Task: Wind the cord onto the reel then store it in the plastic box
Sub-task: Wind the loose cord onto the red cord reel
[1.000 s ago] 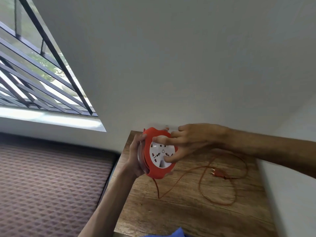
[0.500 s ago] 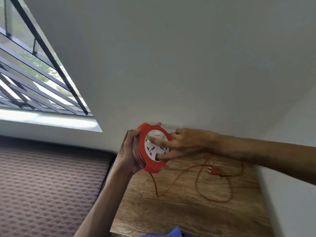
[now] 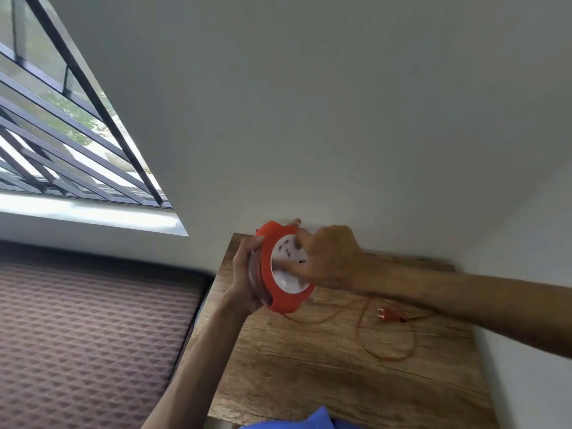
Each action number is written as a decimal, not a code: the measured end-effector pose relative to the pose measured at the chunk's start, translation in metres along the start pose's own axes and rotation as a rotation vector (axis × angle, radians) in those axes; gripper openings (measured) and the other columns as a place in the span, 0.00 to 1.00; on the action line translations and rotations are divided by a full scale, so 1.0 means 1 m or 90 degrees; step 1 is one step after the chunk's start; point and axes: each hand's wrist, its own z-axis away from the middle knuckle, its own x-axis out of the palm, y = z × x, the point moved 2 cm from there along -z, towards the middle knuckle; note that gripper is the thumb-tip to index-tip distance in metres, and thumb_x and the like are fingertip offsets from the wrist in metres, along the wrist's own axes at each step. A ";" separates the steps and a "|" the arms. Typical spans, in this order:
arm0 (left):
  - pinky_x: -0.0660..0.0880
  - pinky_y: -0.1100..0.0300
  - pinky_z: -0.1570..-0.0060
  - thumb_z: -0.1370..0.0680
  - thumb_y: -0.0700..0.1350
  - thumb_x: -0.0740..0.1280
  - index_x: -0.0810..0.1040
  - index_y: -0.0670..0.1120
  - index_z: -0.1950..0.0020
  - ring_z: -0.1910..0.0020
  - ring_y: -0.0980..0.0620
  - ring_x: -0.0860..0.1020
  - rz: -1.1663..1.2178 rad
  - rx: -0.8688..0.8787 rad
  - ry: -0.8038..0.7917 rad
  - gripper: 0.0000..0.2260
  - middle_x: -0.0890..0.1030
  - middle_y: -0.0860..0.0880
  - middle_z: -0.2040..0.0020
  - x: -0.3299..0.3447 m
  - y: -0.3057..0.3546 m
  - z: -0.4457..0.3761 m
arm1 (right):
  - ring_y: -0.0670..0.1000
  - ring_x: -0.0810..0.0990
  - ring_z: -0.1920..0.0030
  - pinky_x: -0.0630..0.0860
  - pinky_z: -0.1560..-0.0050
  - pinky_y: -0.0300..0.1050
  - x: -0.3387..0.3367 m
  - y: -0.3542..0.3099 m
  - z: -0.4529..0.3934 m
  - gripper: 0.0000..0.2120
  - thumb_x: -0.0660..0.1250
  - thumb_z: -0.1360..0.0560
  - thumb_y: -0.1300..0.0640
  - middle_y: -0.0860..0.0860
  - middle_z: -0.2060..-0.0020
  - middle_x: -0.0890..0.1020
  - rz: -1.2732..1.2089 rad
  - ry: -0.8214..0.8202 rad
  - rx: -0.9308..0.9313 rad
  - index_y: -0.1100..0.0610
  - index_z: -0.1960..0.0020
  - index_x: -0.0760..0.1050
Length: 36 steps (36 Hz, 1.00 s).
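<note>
The left hand [image 3: 247, 274] has its grip wrapped round the back rim of the red reel [image 3: 280, 267], holding it on edge above the bench [image 3: 309, 366], forearm rising from below. The right hand [image 3: 328, 258] reaches in from the right, fingers pressed on the reel's white socket face, blurred. The orange cord [image 3: 387, 354] trails down from the reel and loops loosely over the bench, its plug [image 3: 387, 315] lying under the right forearm.

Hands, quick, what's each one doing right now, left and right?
Left hand: closed around the rim of the orange reel, holding it up.
Right hand: fingers pressed on the reel's white face; blurred, so the exact grip cannot be told.
</note>
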 end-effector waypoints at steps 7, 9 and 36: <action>0.77 0.42 0.45 0.29 0.63 0.79 0.66 0.38 0.16 0.44 0.30 0.77 -0.062 0.059 0.028 0.50 0.76 0.29 0.38 0.003 0.000 -0.004 | 0.44 0.75 0.81 0.71 0.74 0.35 0.022 0.002 0.017 0.34 0.52 0.13 0.46 0.54 0.76 0.83 -0.525 -0.227 0.522 0.59 0.68 0.83; 0.75 0.40 0.38 0.28 0.63 0.78 0.64 0.37 0.15 0.36 0.28 0.73 -0.048 0.066 0.031 0.51 0.74 0.25 0.33 -0.001 -0.004 -0.001 | 0.45 0.78 0.79 0.76 0.71 0.39 0.020 -0.002 0.020 0.33 0.52 0.12 0.49 0.55 0.76 0.83 -0.502 -0.220 0.463 0.59 0.67 0.83; 0.72 0.37 0.33 0.28 0.65 0.77 0.65 0.40 0.13 0.29 0.29 0.70 -0.003 0.003 -0.024 0.51 0.71 0.30 0.24 -0.005 0.003 -0.001 | 0.59 0.86 0.61 0.84 0.66 0.48 -0.021 0.027 -0.005 0.25 0.59 0.15 0.59 0.67 0.36 0.78 0.313 -0.081 -0.722 0.49 0.20 0.58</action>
